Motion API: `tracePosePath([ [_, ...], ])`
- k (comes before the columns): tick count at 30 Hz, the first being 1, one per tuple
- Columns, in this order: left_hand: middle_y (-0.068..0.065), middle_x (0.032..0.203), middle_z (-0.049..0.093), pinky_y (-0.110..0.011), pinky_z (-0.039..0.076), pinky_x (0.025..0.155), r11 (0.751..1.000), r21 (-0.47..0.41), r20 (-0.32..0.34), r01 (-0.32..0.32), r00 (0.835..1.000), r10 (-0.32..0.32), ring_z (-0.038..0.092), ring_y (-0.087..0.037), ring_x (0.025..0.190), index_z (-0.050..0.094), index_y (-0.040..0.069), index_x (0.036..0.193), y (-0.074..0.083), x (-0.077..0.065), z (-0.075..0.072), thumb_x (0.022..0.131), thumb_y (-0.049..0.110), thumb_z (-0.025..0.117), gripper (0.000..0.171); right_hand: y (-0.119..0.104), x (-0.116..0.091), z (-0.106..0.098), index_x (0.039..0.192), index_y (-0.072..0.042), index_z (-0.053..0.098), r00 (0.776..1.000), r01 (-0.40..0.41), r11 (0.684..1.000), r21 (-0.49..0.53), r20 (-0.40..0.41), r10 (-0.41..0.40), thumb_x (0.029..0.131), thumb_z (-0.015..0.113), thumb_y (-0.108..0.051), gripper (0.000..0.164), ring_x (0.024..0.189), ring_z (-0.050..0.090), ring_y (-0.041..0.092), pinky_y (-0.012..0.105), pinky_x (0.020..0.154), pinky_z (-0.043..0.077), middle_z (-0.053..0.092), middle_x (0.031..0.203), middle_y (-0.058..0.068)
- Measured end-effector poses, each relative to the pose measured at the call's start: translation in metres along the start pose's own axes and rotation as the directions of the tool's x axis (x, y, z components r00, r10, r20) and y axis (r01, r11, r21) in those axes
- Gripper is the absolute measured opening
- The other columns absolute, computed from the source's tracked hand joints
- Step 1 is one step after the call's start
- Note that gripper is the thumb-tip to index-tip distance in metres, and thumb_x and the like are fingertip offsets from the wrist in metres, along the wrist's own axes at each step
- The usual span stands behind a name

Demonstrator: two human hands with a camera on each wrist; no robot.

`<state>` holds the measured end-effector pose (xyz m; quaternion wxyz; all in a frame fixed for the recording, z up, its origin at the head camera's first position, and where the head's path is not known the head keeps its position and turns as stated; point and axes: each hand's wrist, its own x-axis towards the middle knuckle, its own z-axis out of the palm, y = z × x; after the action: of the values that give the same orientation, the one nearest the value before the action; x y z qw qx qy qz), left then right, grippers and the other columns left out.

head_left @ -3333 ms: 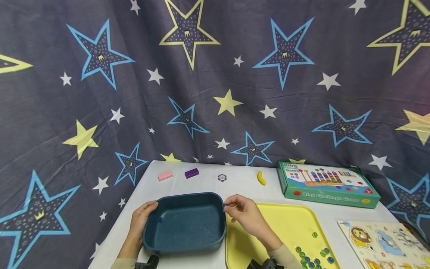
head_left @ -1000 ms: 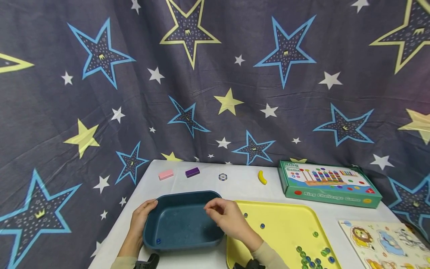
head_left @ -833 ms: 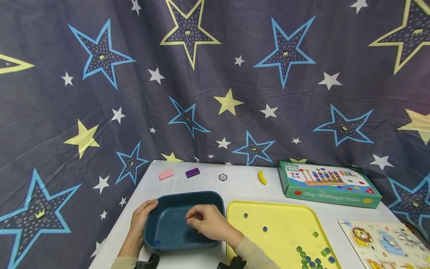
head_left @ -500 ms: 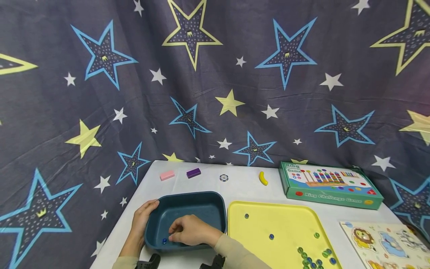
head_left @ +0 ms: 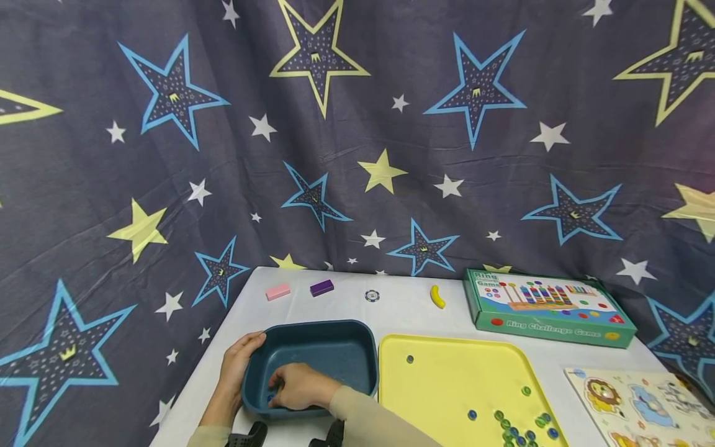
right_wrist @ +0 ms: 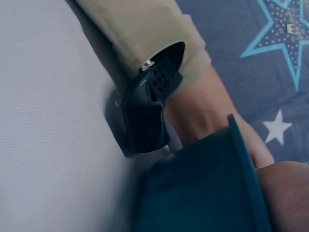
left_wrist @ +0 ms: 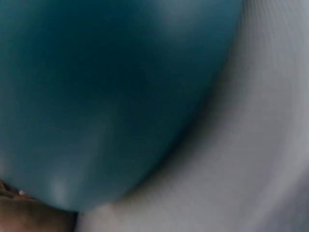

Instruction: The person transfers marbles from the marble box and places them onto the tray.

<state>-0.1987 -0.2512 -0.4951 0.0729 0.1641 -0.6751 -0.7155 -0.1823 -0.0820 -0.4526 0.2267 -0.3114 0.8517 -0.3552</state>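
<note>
My left hand [head_left: 233, 369] grips the left rim of a dark teal basin [head_left: 346, 354]. Down inside its front left corner, my right hand [head_left: 301, 386] has thumb and index finger curled about a blue marble [head_left: 270, 398], which they partly cover. To the right lies a yellow tray [head_left: 441, 372] bearing several green and blue marbles, bunched at its front right. One dark marble [head_left: 410, 359] sits apart near the tray's back left, and a blue marble [head_left: 472, 415] lies left of the bunch. The left wrist view shows mostly the basin's blurred outer wall [left_wrist: 111, 96].
Along the table's back are a pink block [head_left: 277, 292], a purple block [head_left: 321, 287], a poker chip [head_left: 372, 296] and a toy banana [head_left: 437, 297]. A green game box [head_left: 550, 307] stands at back right, with an animal puzzle board [head_left: 637, 403] in front. A star-patterned curtain [head_left: 357, 136] hangs behind.
My right hand has gone from the basin's right rim leftward and down into its front left corner, reaching the blue marble. Another blue marble has rolled across the tray toward the bunch. My left hand stays.
</note>
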Motion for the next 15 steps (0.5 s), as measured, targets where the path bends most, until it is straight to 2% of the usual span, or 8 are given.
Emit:
tracePosePath([
  [4,0.000,0.098,0.063,-0.028,0.047,0.075,1.000,-0.016,-0.003,0.000,1.000,0.000,0.057,-0.016,0.091,0.062,0.003,0.107,0.0005,0.0013,-0.0004,0.080,0.033,0.065,0.041,-0.0033,0.0067,0.0027,0.091,-0.012,0.068,1.000,-0.024,1.000,-0.014,0.003,0.024,0.075,0.072,-0.021,0.018,0.068,0.051,0.002,0.020,0.070,0.043,0.059,0.073,-0.011],
  [9,0.000,0.098,0.063,-0.026,0.046,0.076,1.000,-0.021,0.002,-0.020,1.000,0.020,0.056,-0.016,0.091,0.061,0.001,0.108,0.0018,0.0018,0.0015,0.081,0.032,0.065,0.042,-0.0025,0.0082,0.0045,0.076,-0.012,0.069,1.000,-0.003,0.999,0.034,-0.002,0.004,0.075,0.071,-0.015,0.003,0.062,0.052,0.000,0.017,0.065,0.043,0.061,0.064,-0.011],
  [15,0.001,0.099,0.062,-0.025,0.044,0.077,1.000,0.026,-0.006,-0.007,1.000,0.007,0.055,-0.015,0.093,0.061,0.002,0.109,0.0012,0.0009,0.0000,0.081,0.035,0.064,0.043,-0.0043,0.0072,0.0072,0.075,-0.012,0.071,0.997,0.057,0.997,0.060,0.049,-0.060,0.079,0.066,-0.012,0.007,0.061,0.052,-0.003,0.015,0.064,0.042,0.061,0.063,-0.013],
])
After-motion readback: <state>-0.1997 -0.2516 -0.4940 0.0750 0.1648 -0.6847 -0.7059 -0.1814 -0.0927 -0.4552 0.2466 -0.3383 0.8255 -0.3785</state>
